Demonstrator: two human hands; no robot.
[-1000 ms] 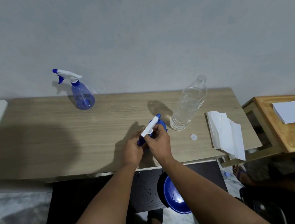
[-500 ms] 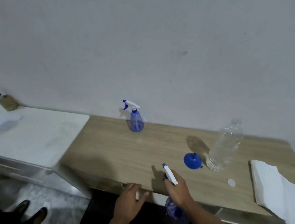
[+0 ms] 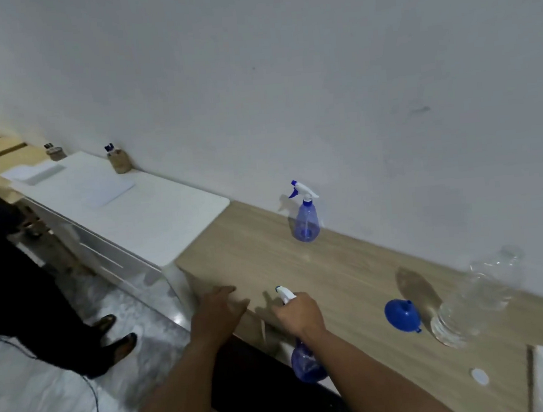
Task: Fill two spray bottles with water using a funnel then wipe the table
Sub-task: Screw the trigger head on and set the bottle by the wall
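The right hand grips the spray bottle by its neck at lower centre, hanging off the worktop edge; a slack grip could drop it; the left hand rests spread on the edge, funnel lower right.

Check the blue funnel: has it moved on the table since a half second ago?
No. The blue funnel still lies just left of the clear water bottle, on its shadow, as before; only the camera has turned.

head view | tilted, looking down-left | near table front edge
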